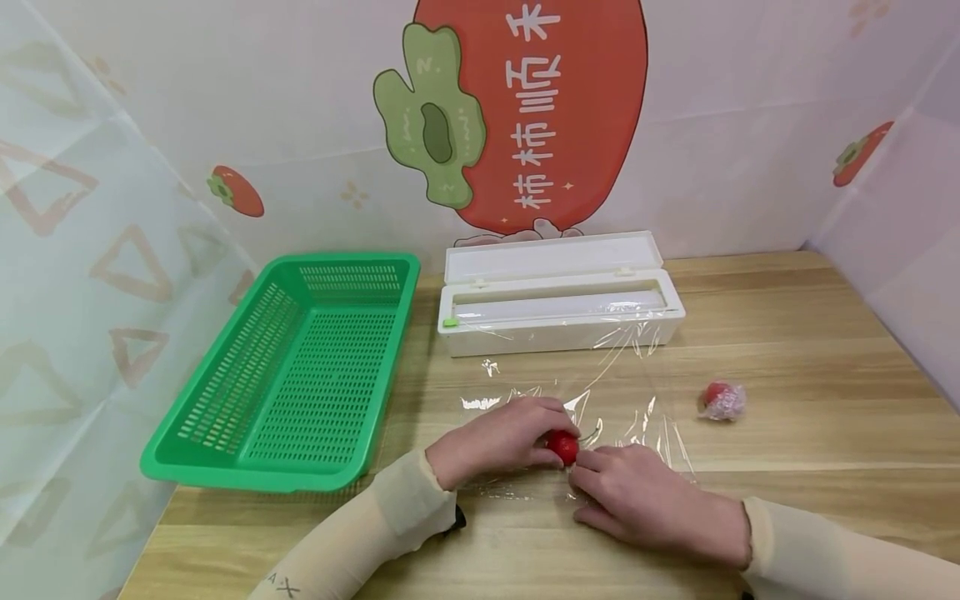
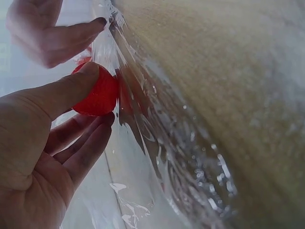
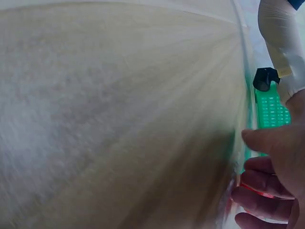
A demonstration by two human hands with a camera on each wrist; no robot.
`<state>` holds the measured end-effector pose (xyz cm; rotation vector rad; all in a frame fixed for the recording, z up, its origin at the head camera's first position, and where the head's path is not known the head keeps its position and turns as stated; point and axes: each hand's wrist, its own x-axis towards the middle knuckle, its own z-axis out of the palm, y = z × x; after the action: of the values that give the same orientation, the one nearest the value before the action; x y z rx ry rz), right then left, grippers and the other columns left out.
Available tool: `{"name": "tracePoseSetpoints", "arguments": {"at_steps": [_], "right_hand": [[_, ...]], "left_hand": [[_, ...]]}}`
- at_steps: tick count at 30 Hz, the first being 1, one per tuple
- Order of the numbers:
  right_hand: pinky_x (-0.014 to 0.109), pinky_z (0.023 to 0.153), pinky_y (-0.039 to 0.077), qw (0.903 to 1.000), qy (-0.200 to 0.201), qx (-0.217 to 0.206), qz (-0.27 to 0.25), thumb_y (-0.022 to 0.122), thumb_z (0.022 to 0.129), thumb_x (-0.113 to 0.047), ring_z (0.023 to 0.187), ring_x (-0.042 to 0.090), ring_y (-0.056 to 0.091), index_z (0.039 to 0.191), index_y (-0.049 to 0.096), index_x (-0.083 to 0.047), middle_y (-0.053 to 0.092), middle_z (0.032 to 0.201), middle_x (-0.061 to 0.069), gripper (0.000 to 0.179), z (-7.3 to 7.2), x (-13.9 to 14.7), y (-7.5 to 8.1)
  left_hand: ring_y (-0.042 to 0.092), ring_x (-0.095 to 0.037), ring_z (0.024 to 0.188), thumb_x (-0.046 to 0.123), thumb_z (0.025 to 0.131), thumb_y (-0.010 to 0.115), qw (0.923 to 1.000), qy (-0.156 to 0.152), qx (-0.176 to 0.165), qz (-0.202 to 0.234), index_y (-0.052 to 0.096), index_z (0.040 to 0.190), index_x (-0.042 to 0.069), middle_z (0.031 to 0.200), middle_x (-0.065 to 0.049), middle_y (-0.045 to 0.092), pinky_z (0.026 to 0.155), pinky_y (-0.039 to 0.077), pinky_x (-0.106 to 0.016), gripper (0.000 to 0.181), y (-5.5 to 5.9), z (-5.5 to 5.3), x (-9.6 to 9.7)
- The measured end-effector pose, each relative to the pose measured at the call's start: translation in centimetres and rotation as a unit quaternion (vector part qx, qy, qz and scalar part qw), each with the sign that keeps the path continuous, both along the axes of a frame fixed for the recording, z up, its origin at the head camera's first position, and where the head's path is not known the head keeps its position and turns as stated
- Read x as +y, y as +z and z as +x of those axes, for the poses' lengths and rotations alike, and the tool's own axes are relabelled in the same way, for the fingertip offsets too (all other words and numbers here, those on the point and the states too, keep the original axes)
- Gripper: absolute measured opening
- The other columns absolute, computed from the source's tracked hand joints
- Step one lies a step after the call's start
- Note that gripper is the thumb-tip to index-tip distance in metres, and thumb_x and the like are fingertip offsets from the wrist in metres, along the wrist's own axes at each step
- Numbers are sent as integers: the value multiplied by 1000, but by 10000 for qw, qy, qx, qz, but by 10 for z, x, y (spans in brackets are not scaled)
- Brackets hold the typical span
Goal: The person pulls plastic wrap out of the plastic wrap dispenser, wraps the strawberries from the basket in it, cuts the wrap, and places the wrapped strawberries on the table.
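My left hand (image 1: pixel 510 437) pinches a small, round, glossy red fruit (image 1: pixel 562 447) between thumb and fingers. In the left wrist view the thumb lies across the top of the red fruit (image 2: pixel 100 93), fingertips beneath. Under it spreads a sheet of clear plastic wrap (image 1: pixel 645 429), wrinkled and shiny. Just right of the fruit, my right hand (image 1: pixel 645 496) has its fingertips low over the wrap's near part. In the right wrist view, the thumb of the right hand (image 3: pixel 281 167) stands apart from the loosely bent fingers, and a bit of red shows between them.
Behind the hands stands a white wrap dispenser box (image 1: pixel 562 336), lid up, its roll feeding the sheet forward. A green plastic basket (image 1: pixel 405 350) sits to the left. On the wooden table (image 1: pixel 795 350) at right lies a red fruit bundled in crumpled wrap (image 1: pixel 724 402).
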<state>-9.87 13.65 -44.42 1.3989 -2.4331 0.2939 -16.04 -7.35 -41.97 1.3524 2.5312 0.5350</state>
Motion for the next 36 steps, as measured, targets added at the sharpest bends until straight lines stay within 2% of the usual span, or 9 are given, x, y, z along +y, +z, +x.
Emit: {"name": "tracePoseSetpoints", "arguments": {"at_steps": [2, 8, 13, 17, 23, 30, 32, 36], "right_hand": [[23, 51, 45, 9999, 68, 139, 14, 80, 76, -29, 65, 7, 57, 78, 60, -20, 57, 74, -10, 22, 0, -1, -2], [24, 46, 41, 9977, 2, 657, 160, 74, 78, -14, 61, 8, 53, 76, 59, -17, 54, 73, -8, 15, 2, -7, -7], [25, 50, 47, 9967, -70, 794, 166, 69, 82, -17, 69, 10, 58, 86, 62, -12, 61, 83, -3, 10, 2, -6, -5], [25, 57, 53, 9968, -131, 786, -87, 72, 83, -21, 75, 12, 62, 95, 65, -10, 65, 89, -1, 17, -1, -5, 0], [21, 49, 44, 9965, -164, 753, -311, 74, 81, -19, 66, 8, 55, 90, 62, -12, 61, 81, -4, 16, -9, -6, 7], [22, 49, 41, 9957, -42, 707, -591, 55, 90, -17, 65, 7, 53, 93, 58, -13, 57, 80, -7, 5, -13, -7, 8], [22, 51, 43, 9954, 2, 676, -677, 54, 91, -16, 68, 7, 55, 94, 58, -14, 59, 82, -8, 5, -13, -6, 8], [24, 60, 52, 9956, 34, 519, -775, 60, 89, -16, 78, 8, 62, 92, 62, -17, 63, 89, -6, 4, -16, -4, 8]], "left_hand": [[58, 1, 93, 23, 87, 76, 10000, 11, -4, -18, 71, 115, 20, 106, 9, 66, 84, 47, -12, 28, 1, 0, 0], [58, 0, 96, 23, 87, 77, 10000, 17, -1, -42, 70, 117, 19, 108, 9, 67, 87, 48, -14, 31, 1, 1, 0], [57, 1, 96, 24, 87, 76, 10000, -21, 24, -52, 71, 114, 22, 105, 11, 66, 89, 47, -14, 27, 1, 0, 0], [56, 0, 92, 24, 86, 77, 10000, -6, -9, -46, 72, 110, 22, 100, 12, 64, 86, 46, -13, 24, 2, 0, 2], [56, 0, 89, 24, 87, 77, 9999, 95, 60, -89, 72, 109, 23, 99, 13, 63, 82, 46, -13, 23, 3, 1, 3], [55, 1, 85, 31, 87, 77, 9995, 64, 285, -106, 73, 106, 27, 95, 17, 62, 78, 45, -13, 20, 2, 0, 1], [55, 0, 84, 31, 86, 77, 9996, 49, 272, -102, 73, 105, 26, 94, 16, 62, 77, 44, -13, 20, 2, 0, 2], [55, -1, 83, 27, 85, 79, 9999, 18, 119, -78, 73, 101, 23, 94, 12, 63, 74, 43, -11, 18, 1, -1, 3]]}}
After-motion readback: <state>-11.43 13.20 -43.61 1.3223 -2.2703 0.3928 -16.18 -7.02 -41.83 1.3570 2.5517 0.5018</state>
